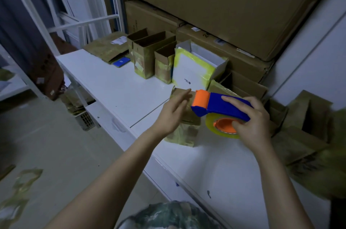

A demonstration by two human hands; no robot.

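Observation:
My right hand (250, 118) grips a blue and orange tape dispenser (219, 106) with a roll of clear yellowish tape (211, 125), holding it over a small brown cardboard box (184, 131) on the white table (116, 90). The dispenser's orange roller sits at the box's top. My left hand (173, 112) lies with straight fingers against the box's left side and top edge. The dispenser and my hands hide most of the box's top.
Several open, tape-wrapped cartons (148, 54) and a white open box (194, 68) stand at the table's back. Large cartons (224, 4) are stacked behind. A blue card (121, 62) lies near flattened cardboard (108, 46). Crumpled brown packaging (307, 135) is at the right, tape scraps (20, 189) on the floor.

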